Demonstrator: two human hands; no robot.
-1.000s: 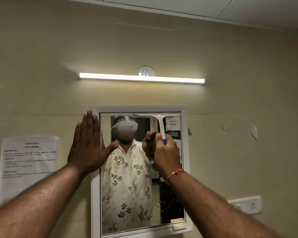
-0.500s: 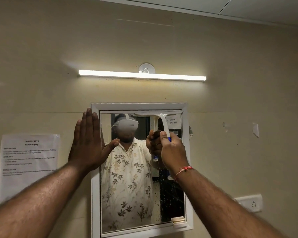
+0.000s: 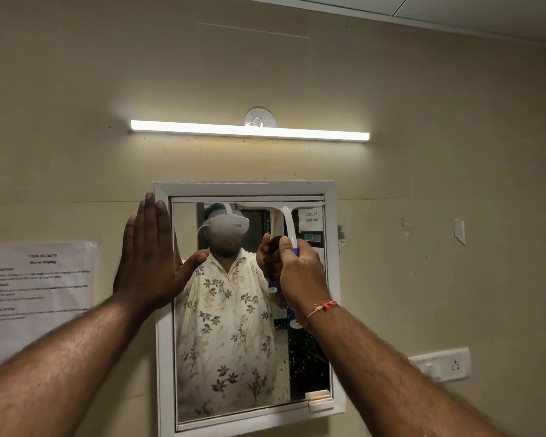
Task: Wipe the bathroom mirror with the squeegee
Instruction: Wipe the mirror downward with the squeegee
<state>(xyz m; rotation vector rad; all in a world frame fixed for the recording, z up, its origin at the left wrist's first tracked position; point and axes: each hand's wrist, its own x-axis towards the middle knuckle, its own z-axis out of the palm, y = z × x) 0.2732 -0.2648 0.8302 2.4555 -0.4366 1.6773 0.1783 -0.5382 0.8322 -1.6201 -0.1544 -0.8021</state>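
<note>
One mirror, one squeegee, two hands raised to the wall.

One white-framed mirror [image 3: 227,342] hangs on the beige wall [image 3: 423,152], with one lit tube light [image 3: 249,130] above it and one printed paper sheet [image 3: 38,298] taped to its left. Both arms reach up and forward. The left hand [image 3: 148,257] lies flat, fingers straight, together and pointing up, over the frame's left edge, its thumb spread across the glass. The right hand [image 3: 300,272] is curled round the handle of the squeegee [image 3: 288,222], whose blade sits level along the top of the glass, on its right half. One socket plate [image 3: 442,364] is lower right; one red thread [image 3: 322,307] circles the right wrist.
</note>
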